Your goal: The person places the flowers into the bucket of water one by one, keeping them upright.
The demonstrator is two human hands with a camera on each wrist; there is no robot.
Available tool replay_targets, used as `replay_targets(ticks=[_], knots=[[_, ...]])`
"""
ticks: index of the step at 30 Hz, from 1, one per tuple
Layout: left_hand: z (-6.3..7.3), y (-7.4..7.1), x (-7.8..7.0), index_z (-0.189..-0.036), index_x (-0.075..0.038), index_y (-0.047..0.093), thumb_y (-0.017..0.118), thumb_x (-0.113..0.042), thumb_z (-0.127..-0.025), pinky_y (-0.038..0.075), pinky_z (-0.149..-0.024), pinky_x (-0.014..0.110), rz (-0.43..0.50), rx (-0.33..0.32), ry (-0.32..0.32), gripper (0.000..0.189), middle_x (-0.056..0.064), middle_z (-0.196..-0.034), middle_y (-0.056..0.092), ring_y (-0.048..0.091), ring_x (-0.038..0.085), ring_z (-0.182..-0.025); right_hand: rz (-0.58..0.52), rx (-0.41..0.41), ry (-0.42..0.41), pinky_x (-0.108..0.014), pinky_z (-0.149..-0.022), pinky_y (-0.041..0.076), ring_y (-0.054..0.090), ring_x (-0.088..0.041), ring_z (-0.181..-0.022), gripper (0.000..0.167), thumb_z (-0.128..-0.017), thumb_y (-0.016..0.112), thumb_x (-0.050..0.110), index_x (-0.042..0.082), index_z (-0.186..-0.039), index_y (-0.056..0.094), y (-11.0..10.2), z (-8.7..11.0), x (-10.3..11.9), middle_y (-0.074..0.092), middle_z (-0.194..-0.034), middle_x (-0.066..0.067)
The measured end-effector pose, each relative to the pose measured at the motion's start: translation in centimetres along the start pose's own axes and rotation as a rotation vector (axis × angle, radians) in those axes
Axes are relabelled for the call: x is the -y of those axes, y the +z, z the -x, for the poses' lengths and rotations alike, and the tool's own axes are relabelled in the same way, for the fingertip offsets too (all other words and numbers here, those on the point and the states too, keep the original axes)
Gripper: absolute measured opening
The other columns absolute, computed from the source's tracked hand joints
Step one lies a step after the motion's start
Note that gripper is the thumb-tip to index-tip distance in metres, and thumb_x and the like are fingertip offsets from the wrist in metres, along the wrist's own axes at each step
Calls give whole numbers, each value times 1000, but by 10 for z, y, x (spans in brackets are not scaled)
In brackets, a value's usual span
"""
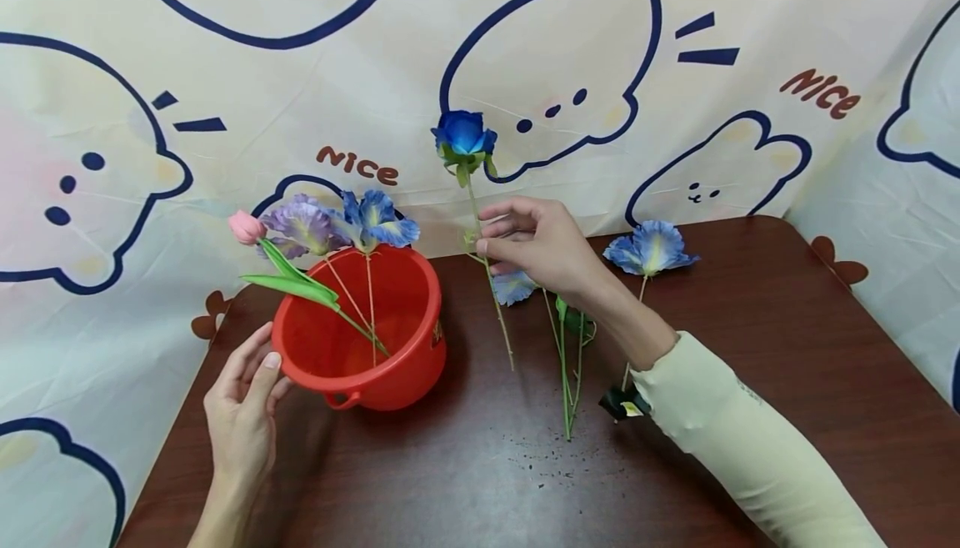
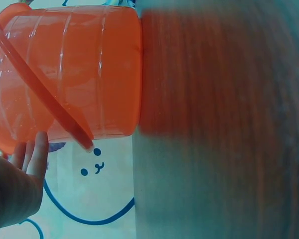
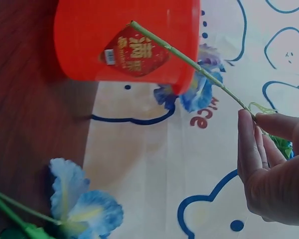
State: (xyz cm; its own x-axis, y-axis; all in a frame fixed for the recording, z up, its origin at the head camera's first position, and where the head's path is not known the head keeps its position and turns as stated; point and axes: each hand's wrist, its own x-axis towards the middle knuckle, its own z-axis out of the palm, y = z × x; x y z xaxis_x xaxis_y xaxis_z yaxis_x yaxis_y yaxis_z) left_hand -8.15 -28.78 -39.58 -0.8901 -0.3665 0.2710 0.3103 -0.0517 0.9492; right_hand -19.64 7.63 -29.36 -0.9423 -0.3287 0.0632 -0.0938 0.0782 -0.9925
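Note:
My right hand point(image 1: 543, 243) pinches the stem of a blue rose point(image 1: 462, 138) between thumb and fingers. The bloom points up, and the stem hangs tilted above the table; in the right wrist view the cut stem end point(image 3: 134, 24) overlaps the bucket's label. My left hand point(image 1: 246, 402) touches the side of a red bucket point(image 1: 408, 381) near its rim, fingers fairly straight in the left wrist view. Inside the bucket stand a pink tulip point(image 1: 246, 228), a purple iris point(image 1: 303, 224) and a blue iris point(image 1: 371, 221), leaning left or upright.
Right of the bucket, green stems point(image 1: 566, 381) and a light blue iris point(image 1: 513, 288) lie on the brown table point(image 1: 420, 481). Another blue iris point(image 1: 651, 249) lies farther right, a dark piece point(image 1: 621, 404) near its stem. Dark crumbs dot the tabletop. A printed cloth point(image 1: 525, 47) hangs behind.

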Motion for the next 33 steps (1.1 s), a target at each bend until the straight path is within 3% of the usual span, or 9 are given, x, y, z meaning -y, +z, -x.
replay_targets(ticks=[9, 16, 20, 25, 33], knots=[[0, -2, 0, -150, 6, 56, 57, 5, -106, 65, -83, 26, -7, 5, 1, 44, 8, -135, 74, 79, 14, -110, -18, 16, -82, -42, -82, 69, 79, -37, -103, 37, -99, 76, 5, 5, -135, 69, 17, -10, 23, 75, -116, -17], [0, -1, -1, -150, 2, 58, 58, 4, -107, 65, -83, 25, -28, 0, -15, 43, 6, -135, 74, 79, 13, -111, -30, 18, -142, -41, -81, 69, 79, -27, -96, 38, -99, 76, 4, 4, -136, 69, 27, -18, 38, 75, -116, -17], [0, -2, -1, -150, -1, 60, 59, 2, -107, 64, -83, 25, -36, -2, -21, 43, 5, -134, 75, 79, 12, -111, -13, 23, -169, -41, -81, 70, 79, -28, -99, 36, -99, 76, 4, 5, -135, 70, 34, -21, 46, 75, -115, -16], [0, -3, 1, -151, 3, 56, 58, 1, -107, 64, -84, 25, -39, 26, -4, 44, 5, -135, 74, 78, 13, -112, 10, 25, -204, -40, -81, 70, 79, -31, -104, 35, -100, 75, 4, 5, -134, 70, 40, -24, 54, 75, -114, -15], [-1, -3, 1, -151, 5, 56, 58, 2, -107, 65, -84, 25, -26, 19, -4, 44, 7, -133, 75, 79, 14, -109, -23, 14, -243, -39, -81, 70, 80, -28, -101, 35, -99, 75, 3, 4, -134, 69, 45, -28, 63, 76, -111, -15]])
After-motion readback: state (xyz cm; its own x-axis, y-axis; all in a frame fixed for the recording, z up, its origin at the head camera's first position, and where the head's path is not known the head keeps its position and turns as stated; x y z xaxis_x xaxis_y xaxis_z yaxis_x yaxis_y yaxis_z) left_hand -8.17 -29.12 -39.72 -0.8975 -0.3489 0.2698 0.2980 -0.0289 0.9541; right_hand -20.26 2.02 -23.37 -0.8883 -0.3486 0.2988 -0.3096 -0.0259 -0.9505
